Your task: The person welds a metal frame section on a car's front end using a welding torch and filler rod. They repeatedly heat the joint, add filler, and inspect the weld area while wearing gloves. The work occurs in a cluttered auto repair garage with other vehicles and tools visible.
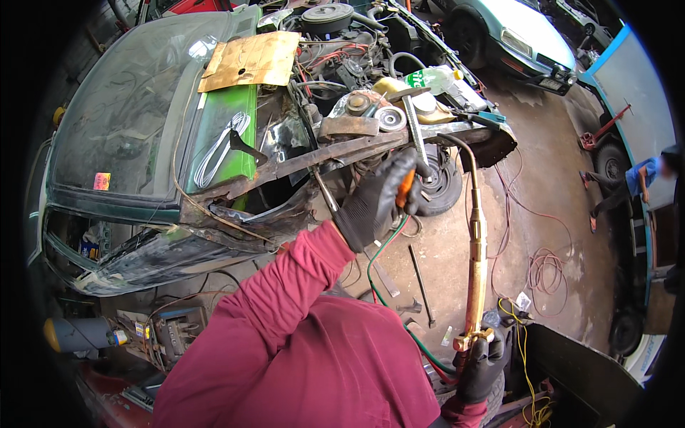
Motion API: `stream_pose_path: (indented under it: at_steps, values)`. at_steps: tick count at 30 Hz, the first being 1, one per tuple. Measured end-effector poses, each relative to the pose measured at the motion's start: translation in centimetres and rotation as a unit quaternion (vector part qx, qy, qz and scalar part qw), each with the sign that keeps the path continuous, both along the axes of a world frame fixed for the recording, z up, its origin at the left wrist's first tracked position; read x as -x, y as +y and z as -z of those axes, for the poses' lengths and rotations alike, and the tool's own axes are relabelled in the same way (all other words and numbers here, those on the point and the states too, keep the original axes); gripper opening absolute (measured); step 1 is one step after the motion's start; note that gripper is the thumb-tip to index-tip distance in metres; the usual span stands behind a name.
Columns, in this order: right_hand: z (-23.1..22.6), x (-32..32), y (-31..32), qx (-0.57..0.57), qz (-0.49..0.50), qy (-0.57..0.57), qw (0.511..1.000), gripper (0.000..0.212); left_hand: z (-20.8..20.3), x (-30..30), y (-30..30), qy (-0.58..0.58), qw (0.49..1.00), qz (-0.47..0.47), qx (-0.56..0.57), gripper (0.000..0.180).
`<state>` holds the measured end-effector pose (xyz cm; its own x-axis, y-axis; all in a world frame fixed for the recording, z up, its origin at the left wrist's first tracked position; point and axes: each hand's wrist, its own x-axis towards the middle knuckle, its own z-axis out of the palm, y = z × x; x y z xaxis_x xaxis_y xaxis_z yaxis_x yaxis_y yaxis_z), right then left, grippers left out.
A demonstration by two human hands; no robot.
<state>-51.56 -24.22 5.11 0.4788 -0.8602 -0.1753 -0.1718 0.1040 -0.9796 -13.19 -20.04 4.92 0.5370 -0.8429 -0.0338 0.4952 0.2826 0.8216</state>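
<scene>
White lettering is seen on the green bottle label [422,78]; print on the windshield sticker [103,181] cannot be read.

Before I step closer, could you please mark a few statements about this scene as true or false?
1. The right hand holds the brass-coloured torch. True.
2. The orange object is in the right hand. False: the left hand holds the orange object.
3. The white cable lies bundled on the green panel. True.
4. The bottle stands upright. False: the bottle lies on its side atop the front of the car.
5. Both hands wear black gloves. True.
</scene>
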Motion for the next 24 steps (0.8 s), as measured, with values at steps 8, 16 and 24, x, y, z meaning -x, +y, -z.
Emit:
stream_pose_path:
  at_steps: [8, 16, 24]
  values:
    - [1.4, 0.3, 1.0, 0.05, -0.043, -0.008, 0.998, 0.037, -1.1, -2.6, 0.5, 0.098, 0.988, 0.057, 0.106, 0.035]
    - [1.4, 1.2, 1.6, 0.008, 0.002, -0.005, 1.0, 0.034, 0.8, 2.1, 1.2, 0.166, 0.978, 0.05, 0.116, 0.047]
    - [2.0, 1.9, 2.7, 0.049, -0.014, 0.023, 0.998, 0.035, 0.1, 1.0, 2.1, 0.122, 0.986, 0.016, 0.11, 0.033]
